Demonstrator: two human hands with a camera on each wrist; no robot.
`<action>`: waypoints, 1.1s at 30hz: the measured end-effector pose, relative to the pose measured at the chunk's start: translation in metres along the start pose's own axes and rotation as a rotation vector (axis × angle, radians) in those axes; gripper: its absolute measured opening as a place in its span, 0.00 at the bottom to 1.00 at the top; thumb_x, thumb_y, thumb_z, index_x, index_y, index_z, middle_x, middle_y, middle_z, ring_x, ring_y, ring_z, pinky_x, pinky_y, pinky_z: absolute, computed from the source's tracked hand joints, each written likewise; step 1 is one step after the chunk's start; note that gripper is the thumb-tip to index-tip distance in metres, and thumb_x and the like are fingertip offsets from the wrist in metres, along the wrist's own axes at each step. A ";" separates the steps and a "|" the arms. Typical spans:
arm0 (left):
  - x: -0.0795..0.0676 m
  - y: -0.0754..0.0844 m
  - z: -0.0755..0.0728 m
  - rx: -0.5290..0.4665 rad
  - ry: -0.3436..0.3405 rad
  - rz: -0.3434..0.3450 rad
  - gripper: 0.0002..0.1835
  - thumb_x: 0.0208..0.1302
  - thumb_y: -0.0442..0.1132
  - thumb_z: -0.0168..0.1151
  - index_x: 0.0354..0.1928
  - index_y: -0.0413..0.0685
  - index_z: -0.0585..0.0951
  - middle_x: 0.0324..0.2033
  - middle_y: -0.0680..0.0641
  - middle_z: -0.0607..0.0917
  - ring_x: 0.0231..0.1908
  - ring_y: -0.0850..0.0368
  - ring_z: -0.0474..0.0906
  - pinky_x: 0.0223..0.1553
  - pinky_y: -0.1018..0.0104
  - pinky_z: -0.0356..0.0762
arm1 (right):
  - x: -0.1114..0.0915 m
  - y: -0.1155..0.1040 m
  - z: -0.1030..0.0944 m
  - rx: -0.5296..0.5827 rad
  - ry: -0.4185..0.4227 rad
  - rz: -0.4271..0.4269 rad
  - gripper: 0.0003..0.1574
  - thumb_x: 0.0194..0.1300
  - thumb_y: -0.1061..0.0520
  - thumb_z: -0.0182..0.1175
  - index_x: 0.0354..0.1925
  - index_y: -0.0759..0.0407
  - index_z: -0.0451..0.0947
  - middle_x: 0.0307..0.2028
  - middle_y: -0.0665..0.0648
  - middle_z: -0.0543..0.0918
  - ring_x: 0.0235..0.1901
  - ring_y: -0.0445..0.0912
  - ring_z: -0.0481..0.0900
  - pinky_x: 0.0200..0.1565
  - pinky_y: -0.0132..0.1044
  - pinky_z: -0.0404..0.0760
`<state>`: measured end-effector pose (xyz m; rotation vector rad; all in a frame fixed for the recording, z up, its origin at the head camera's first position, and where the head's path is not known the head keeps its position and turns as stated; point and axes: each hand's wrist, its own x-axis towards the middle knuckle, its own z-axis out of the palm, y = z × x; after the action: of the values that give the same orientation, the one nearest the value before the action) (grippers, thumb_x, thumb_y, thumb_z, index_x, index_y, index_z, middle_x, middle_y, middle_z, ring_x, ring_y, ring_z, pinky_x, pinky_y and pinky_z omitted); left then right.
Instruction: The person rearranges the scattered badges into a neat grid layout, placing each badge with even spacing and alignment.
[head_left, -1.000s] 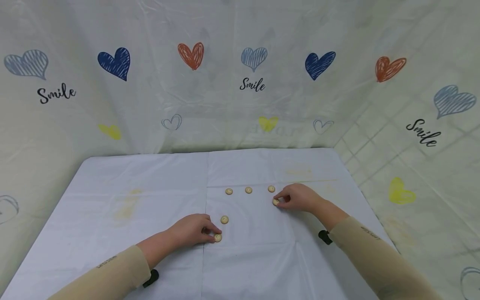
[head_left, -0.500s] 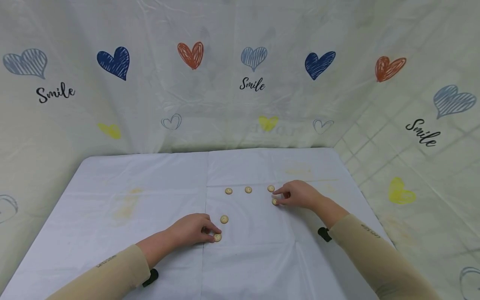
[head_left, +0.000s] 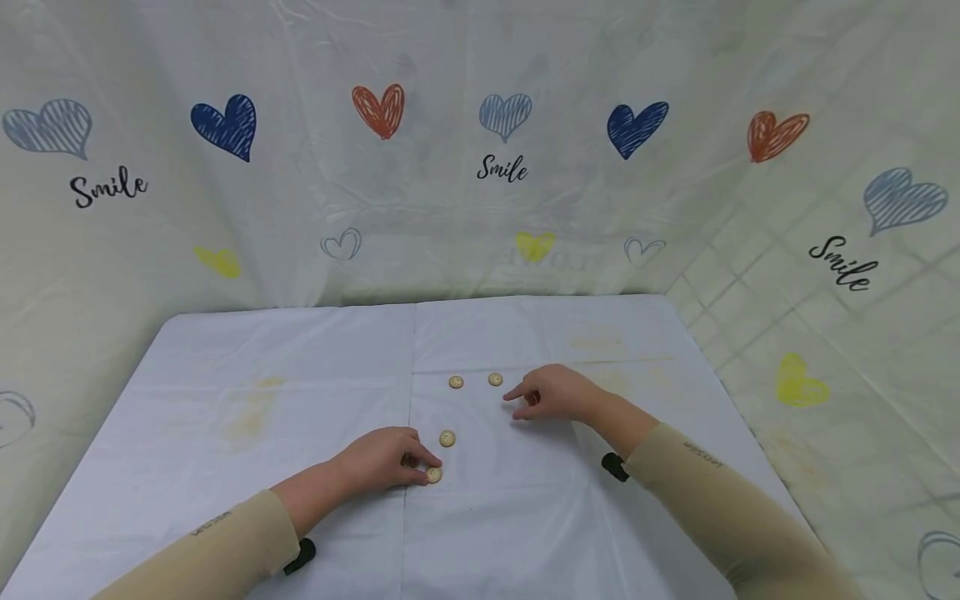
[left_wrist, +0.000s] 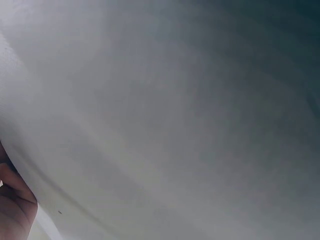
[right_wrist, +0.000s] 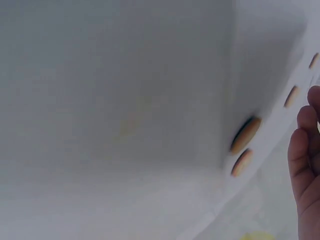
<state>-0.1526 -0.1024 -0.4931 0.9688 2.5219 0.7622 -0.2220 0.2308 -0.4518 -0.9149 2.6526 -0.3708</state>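
In the head view my left hand [head_left: 386, 460] pinches a round wooden button [head_left: 434, 475] at the cloth between thumb and index finger. Just beyond it lies a second button [head_left: 447, 438]. My right hand [head_left: 558, 393] hovers over the cloth, forefinger and thumb apart, with nothing seen between them. Nearest its fingertips is a button [head_left: 495, 379], with another button [head_left: 456, 382] to the left. The right wrist view shows two buttons close together, a nearer button [right_wrist: 245, 135] and a button [right_wrist: 242, 162] beside it; in the head view the right hand hides them.
A white cloth [head_left: 300, 367] with faint yellow stains covers the table. Behind it hangs a pale curtain [head_left: 435, 192] printed with hearts and "Smile". A black strap piece [head_left: 615, 467] shows at the right wrist. The left wrist view is mostly blurred cloth.
My right hand has let go of its button and moved left, now covering the two right-hand buttons in the head view. The left hand stays in place on its button.
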 end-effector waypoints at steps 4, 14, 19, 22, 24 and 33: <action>0.001 0.002 -0.001 0.002 -0.014 -0.008 0.13 0.58 0.48 0.73 0.46 0.66 0.89 0.27 0.67 0.75 0.29 0.71 0.70 0.33 0.71 0.71 | 0.019 -0.023 0.007 -0.017 -0.036 -0.079 0.21 0.61 0.42 0.70 0.53 0.41 0.86 0.20 0.37 0.74 0.24 0.34 0.71 0.32 0.31 0.72; 0.002 0.004 -0.002 0.011 -0.028 -0.001 0.13 0.59 0.48 0.73 0.46 0.66 0.89 0.27 0.66 0.74 0.29 0.71 0.70 0.33 0.71 0.71 | 0.051 -0.065 0.019 -0.043 -0.095 -0.212 0.20 0.61 0.41 0.70 0.52 0.39 0.86 0.20 0.35 0.75 0.23 0.32 0.71 0.31 0.27 0.70; 0.002 0.003 -0.002 0.004 -0.026 -0.002 0.12 0.59 0.48 0.73 0.46 0.66 0.89 0.27 0.66 0.75 0.29 0.71 0.71 0.34 0.70 0.71 | 0.058 -0.071 0.025 -0.064 -0.118 -0.221 0.19 0.62 0.41 0.69 0.52 0.38 0.86 0.19 0.36 0.75 0.23 0.32 0.70 0.31 0.27 0.69; 0.002 0.002 -0.001 0.001 -0.026 -0.001 0.12 0.59 0.48 0.73 0.46 0.66 0.89 0.27 0.66 0.75 0.29 0.71 0.71 0.34 0.70 0.71 | 0.061 -0.073 0.028 -0.074 -0.124 -0.235 0.19 0.62 0.42 0.69 0.51 0.39 0.87 0.19 0.37 0.75 0.22 0.33 0.70 0.32 0.27 0.69; 0.002 0.002 -0.001 0.004 -0.024 0.000 0.12 0.59 0.48 0.73 0.46 0.66 0.89 0.27 0.66 0.74 0.29 0.71 0.70 0.34 0.70 0.71 | 0.062 -0.073 0.030 -0.088 -0.125 -0.236 0.18 0.62 0.42 0.69 0.51 0.39 0.87 0.19 0.36 0.76 0.23 0.32 0.70 0.32 0.27 0.69; 0.002 0.001 -0.001 0.001 -0.014 0.010 0.12 0.59 0.48 0.73 0.46 0.66 0.89 0.27 0.67 0.75 0.29 0.71 0.71 0.33 0.71 0.71 | 0.067 -0.074 0.033 -0.105 -0.143 -0.203 0.17 0.62 0.41 0.69 0.49 0.39 0.87 0.25 0.32 0.78 0.26 0.32 0.72 0.34 0.28 0.70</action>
<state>-0.1539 -0.1006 -0.4920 0.9840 2.5079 0.7548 -0.2184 0.1272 -0.4710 -1.2014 2.4760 -0.2036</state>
